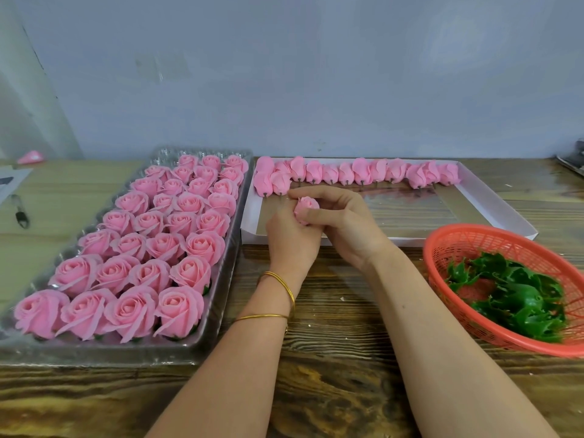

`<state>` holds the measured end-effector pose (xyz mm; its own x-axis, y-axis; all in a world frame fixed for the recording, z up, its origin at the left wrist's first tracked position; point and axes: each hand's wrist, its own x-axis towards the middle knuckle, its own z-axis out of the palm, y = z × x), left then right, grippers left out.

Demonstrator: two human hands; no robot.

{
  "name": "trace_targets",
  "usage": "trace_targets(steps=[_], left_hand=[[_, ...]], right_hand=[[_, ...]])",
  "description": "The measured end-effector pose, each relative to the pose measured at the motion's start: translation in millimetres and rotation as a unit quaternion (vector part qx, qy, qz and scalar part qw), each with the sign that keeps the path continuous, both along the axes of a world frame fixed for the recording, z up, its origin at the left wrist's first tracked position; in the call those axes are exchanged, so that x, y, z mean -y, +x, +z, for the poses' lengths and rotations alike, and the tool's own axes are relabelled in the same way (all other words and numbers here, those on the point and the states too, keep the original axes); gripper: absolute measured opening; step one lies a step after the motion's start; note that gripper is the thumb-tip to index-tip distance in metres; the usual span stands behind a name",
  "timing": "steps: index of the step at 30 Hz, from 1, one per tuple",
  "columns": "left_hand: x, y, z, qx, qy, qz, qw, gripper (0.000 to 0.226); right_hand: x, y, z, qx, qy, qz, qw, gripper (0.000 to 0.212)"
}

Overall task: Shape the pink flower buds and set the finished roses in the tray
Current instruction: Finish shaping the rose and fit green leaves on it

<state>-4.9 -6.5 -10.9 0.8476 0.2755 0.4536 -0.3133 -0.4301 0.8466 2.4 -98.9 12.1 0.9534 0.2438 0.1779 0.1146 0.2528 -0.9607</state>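
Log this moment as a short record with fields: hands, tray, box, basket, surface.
hands: left hand and right hand both grip one pink bud
tray: clear plastic tray, on the left, rows of finished roses, some far cells empty
box: white box, unshaped buds lined along its far edge
basket: red basket, on the right, holds green calyxes
surface: wooden table

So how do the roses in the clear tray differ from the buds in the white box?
The roses are open, petals spread; the buds are closed. The roses sit in rows in the clear tray; the buds line only the white box's far edge. Both are pink.
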Motion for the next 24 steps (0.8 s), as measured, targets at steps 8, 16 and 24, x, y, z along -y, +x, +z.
trace_targets(steps=[8,16,24], left_hand=[[2,6,-3,0.002,-0.013,-0.016,1.000,0.008],[2,4,1,-0.005,-0.030,-0.028,0.999,0.020],[2,4,-2,-0.038,0.010,-0.012,0.999,0.008]], right_hand=[[3,-1,0,-0.001,-0.010,0.013,1.000,0.034],[6,0,3,-0.034,0.001,0.056,0.998,0.032],[-5,-2,10,0.069,-0.046,-0.132,0.988,0.016]])
